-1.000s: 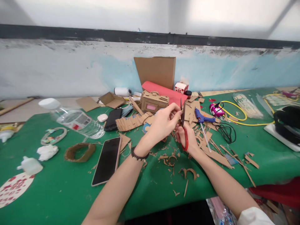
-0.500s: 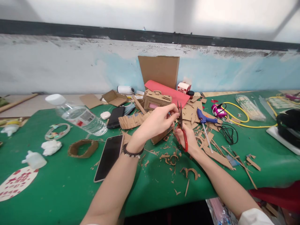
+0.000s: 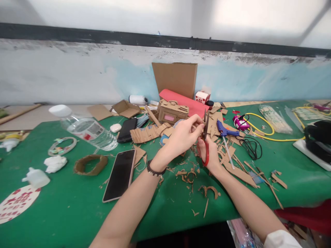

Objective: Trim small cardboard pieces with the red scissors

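Observation:
My right hand (image 3: 210, 153) is wrapped round the red handles of a pair of scissors (image 3: 206, 151), whose dark blades point up and away and stand slightly apart. Beside the blades, my left hand (image 3: 186, 132) is pinched, with its fingertips close to them. What it holds is too small to make out. Behind my hands sits a cardboard camera-like box (image 3: 172, 112). Cardboard scraps (image 3: 190, 175) are scattered on the green tabletop (image 3: 176, 213) below. A blue glue gun (image 3: 226, 130) lies to the right of the scissors.
On the left are a water bottle (image 3: 88, 129), a phone (image 3: 120, 175), a cardboard ring (image 3: 90, 164) and a small squeeze bottle (image 3: 37, 177). A yellow cable (image 3: 271, 127), bagged sticks (image 3: 275, 119) and a purple plug (image 3: 240, 123) lie right. A cardboard sheet (image 3: 176, 79) leans on the wall.
Both hands and the scissors have shifted slightly to the right. The blades look a little further apart, and more of the cardboard behind my left wrist shows.

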Available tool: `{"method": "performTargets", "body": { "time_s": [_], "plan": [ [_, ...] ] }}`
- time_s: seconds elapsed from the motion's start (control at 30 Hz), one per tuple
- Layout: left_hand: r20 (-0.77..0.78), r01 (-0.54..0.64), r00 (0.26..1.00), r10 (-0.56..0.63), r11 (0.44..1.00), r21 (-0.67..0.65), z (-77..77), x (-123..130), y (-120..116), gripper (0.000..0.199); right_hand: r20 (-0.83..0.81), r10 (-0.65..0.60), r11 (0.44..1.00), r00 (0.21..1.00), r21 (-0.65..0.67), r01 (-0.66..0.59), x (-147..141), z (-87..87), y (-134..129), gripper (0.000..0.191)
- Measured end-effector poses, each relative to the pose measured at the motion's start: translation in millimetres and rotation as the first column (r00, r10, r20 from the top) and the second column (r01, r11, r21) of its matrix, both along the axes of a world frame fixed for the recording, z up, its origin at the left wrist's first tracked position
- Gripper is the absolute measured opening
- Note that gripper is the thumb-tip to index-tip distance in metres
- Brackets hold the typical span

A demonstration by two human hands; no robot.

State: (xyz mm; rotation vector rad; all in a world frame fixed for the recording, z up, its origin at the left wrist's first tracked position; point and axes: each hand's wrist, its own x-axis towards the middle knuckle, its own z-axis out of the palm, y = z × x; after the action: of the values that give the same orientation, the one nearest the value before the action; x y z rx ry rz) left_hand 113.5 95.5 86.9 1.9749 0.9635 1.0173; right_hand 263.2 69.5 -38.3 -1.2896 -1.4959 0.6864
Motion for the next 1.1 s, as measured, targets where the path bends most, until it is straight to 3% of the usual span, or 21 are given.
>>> {"method": "performTargets", "body": {
  "time_s": [0.27,0.4,0.83,1.1],
  "plan": [
    [-0.132,0.007,0.991,0.000,0.999,0.047,9.2,-16.5,0.8,0.016,0.037,0.116,0.993,0.993,-0.011,-0.116,2.2,10.6,-2.9,0.045],
    [-0.197,0.014,0.980,-0.005,0.999,0.040,14.9,-25.6,2.3,0.016,0.122,0.097,0.995,0.988,-0.006,-0.097,2.5,13.3,-3.1,0.045],
    [-0.076,0.011,0.997,-0.011,1.000,-0.002,3.6,-13.8,3.3,0.023,0.104,0.022,0.999,0.994,0.029,-0.025,2.5,13.5,-3.1,0.049],
    [-0.190,0.059,0.980,-0.055,0.998,0.016,8.7,-21.1,4.4,0.021,-0.028,0.208,0.978,0.978,-0.028,-0.209,2.6,10.6,-2.7,0.053]
  ]
}}
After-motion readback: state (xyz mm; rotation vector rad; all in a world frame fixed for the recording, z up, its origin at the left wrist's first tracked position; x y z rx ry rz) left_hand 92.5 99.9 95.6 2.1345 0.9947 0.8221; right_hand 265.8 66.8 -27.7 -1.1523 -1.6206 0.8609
